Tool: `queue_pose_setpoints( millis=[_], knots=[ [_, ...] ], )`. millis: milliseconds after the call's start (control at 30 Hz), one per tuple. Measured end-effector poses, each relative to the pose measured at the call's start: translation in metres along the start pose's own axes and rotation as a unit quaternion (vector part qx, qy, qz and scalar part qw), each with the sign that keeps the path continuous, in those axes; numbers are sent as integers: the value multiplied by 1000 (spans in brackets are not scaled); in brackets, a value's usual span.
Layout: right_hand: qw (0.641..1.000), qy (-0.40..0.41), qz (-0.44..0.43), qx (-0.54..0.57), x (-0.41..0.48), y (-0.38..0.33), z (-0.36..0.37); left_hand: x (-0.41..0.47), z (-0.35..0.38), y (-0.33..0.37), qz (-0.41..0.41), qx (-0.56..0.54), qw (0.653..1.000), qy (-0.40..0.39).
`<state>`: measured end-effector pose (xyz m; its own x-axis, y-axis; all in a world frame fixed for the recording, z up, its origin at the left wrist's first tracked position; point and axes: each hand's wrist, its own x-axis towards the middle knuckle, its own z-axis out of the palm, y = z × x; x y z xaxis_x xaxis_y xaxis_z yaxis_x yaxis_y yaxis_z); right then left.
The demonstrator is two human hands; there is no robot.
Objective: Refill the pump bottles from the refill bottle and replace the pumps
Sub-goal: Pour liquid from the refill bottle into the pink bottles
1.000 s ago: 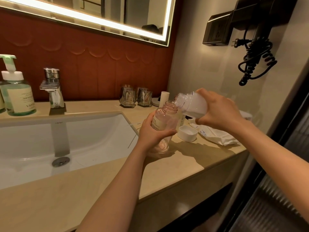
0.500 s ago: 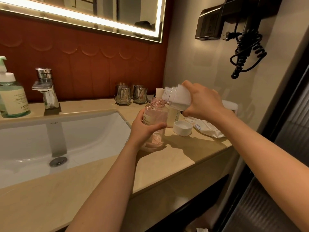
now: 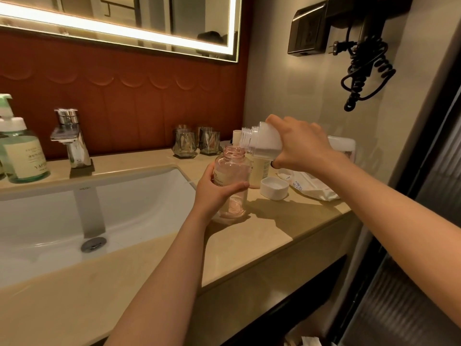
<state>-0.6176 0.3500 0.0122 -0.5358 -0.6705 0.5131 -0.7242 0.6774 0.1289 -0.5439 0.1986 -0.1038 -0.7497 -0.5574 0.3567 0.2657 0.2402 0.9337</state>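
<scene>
A clear pink bottle (image 3: pixel 234 171) without its pump stands on the beige counter (image 3: pixel 249 245), right of the sink. My left hand (image 3: pixel 214 193) grips its middle. My right hand (image 3: pixel 299 146) holds a white refill bottle (image 3: pixel 262 142) tipped sideways, its open mouth just above and right of the pink bottle's neck. No liquid stream is visible. A white cap (image 3: pixel 274 188) lies on the counter beside the bottles. Behind the pink bottle stands a cream bottle (image 3: pixel 259 171), partly hidden.
The white sink (image 3: pixel 74 216) and chrome tap (image 3: pixel 71 141) are at left, with a green pump bottle (image 3: pixel 23 156) beside them. Two faceted glasses (image 3: pixel 197 143) stand at the back. A white wipes pack (image 3: pixel 311 186) lies at right. A hairdryer cord (image 3: pixel 364 71) hangs on the wall.
The refill bottle's mouth has lifted slightly up and away from the pink bottle's neck. My left hand keeps hold of the pink bottle on the counter. The view has shifted a little.
</scene>
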Motion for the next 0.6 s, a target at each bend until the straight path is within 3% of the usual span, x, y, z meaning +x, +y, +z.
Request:
queue_pose_setpoints(
  millis=[600],
  knots=[
    [1000, 1, -8, -13, 2, 0, 0, 2, -1, -2, -1, 1, 1000, 0]
  ],
)
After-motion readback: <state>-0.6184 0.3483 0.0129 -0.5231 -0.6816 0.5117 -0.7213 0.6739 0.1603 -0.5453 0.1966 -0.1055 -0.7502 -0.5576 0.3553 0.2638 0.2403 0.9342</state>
